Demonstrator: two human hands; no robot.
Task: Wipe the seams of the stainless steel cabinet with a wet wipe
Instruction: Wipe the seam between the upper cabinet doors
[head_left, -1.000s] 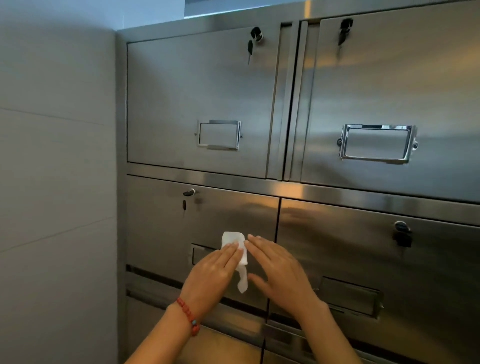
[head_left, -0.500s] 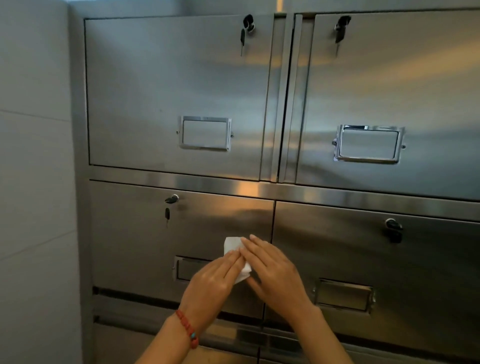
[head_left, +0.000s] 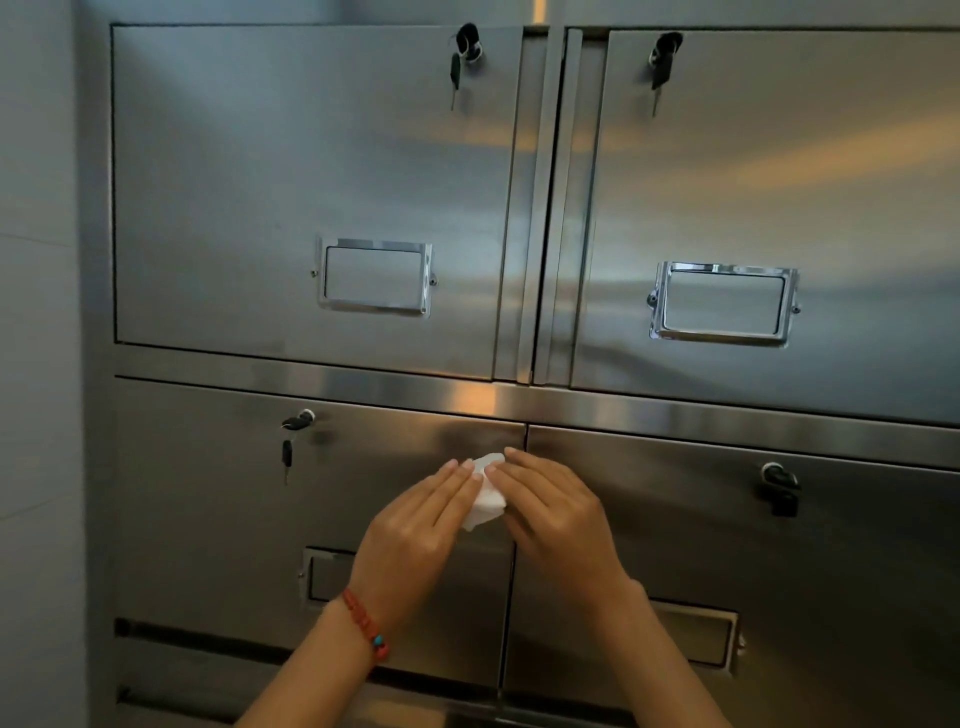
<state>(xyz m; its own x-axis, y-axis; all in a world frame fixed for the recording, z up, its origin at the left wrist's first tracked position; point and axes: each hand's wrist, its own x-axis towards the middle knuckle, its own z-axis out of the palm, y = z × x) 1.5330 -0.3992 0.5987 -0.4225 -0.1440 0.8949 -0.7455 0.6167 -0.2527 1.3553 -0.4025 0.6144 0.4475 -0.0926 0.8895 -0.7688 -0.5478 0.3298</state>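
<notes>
Both hands — left hand (head_left: 415, 535), right hand (head_left: 558, 525) — are pressing flat, straight-fingered, on the wet wipe (head_left: 485, 496) beside the cabinet's vertical seam (head_left: 511, 597).

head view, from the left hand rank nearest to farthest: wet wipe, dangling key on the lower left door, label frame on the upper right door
From the left hand:
1. wet wipe, under its fingertips.
2. dangling key, to its left, lower left door.
3. label frame, up and right, upper right door.
</notes>
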